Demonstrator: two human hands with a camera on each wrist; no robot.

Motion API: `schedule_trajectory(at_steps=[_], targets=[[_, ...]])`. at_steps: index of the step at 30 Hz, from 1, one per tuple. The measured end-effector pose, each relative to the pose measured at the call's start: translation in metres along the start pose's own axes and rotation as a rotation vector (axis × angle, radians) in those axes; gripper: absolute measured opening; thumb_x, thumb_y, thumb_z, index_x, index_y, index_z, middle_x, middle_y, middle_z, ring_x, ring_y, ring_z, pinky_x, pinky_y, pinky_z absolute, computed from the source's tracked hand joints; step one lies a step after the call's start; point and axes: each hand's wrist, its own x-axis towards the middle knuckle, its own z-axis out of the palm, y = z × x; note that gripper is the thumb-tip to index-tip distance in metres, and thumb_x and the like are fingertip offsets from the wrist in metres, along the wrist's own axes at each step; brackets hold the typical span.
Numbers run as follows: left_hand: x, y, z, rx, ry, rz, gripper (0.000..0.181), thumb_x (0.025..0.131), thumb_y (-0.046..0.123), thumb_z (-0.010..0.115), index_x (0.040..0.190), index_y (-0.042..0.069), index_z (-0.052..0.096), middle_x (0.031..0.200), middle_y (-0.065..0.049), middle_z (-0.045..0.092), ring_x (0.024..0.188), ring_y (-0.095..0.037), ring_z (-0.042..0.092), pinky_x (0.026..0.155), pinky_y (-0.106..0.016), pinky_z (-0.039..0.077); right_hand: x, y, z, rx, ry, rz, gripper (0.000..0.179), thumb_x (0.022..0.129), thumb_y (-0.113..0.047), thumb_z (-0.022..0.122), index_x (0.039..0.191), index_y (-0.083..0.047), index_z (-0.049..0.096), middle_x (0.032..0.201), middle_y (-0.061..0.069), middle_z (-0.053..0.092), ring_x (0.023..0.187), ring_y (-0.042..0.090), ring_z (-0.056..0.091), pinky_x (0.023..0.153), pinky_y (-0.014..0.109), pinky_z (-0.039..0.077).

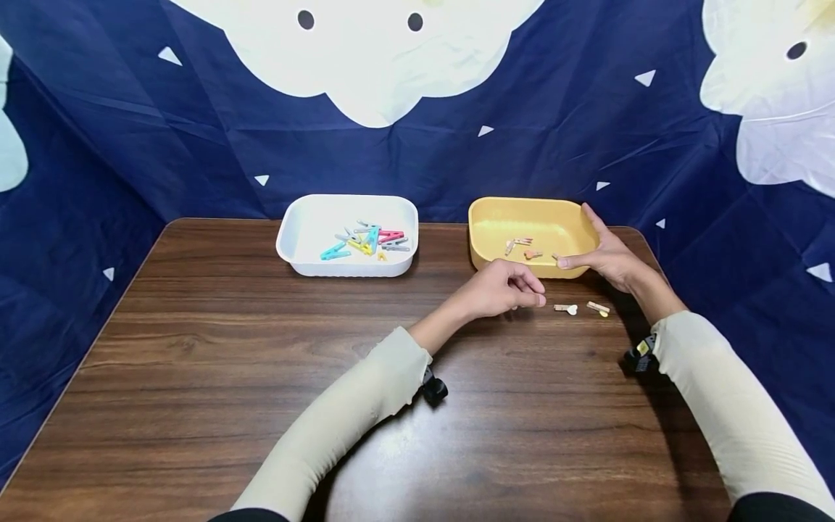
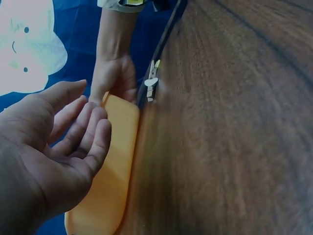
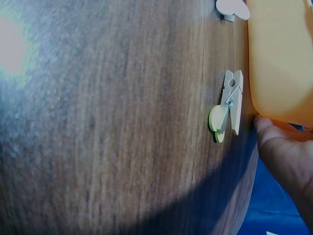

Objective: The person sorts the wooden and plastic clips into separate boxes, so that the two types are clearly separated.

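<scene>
In the head view a yellow plastic basin (image 1: 522,210) holds several small wooden clothespins (image 1: 524,241). My right hand (image 1: 612,257) grips its right end, thumb at the front and fingers toward the back. Just in front of the basin is my left hand (image 1: 502,288), fingers loosely bent, with nothing visible between them in the left wrist view. To its right, two mini wooden clothespins lie on the table: one with a white heart (image 1: 566,309), the other with a yellow-green decoration (image 1: 597,309). The right wrist view shows that yellow-green clothespin (image 3: 230,105) close to the basin.
A white basin (image 1: 306,264) with several coloured plastic clothespins (image 1: 373,238) stands left of the yellow one on the brown wooden table (image 1: 196,362). Behind the table hangs a dark blue cloth (image 1: 391,163) with white cloud shapes.
</scene>
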Motion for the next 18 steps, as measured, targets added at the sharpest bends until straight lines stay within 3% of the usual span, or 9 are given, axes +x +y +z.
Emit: schedule_trajectory(at_steps=[8,18], targets=[[0.001,-0.008,0.01,0.028,-0.047,-0.03,0.013,0.099,0.015,0.09,0.108,0.007,0.084,0.092,0.0,0.08,0.08,-0.022,0.074,0.064,-0.027,0.062,-0.002,0.0,0.001,0.0,0.003,-0.003,0.147,0.092,-0.003,0.091,0.178,-0.044,-0.02,0.191,-0.002,-0.016,0.173,0.03,0.018,0.144,0.047,0.016],[0.004,-0.019,0.022,0.083,0.011,-0.052,0.014,0.095,0.017,0.092,0.106,0.01,0.086,0.097,-0.001,0.085,0.085,-0.003,0.073,0.078,-0.017,0.057,-0.002,-0.001,0.002,0.011,0.001,-0.017,0.146,0.093,-0.003,0.091,0.179,-0.043,-0.019,0.192,0.0,-0.013,0.174,0.031,0.019,0.144,0.045,0.017]])
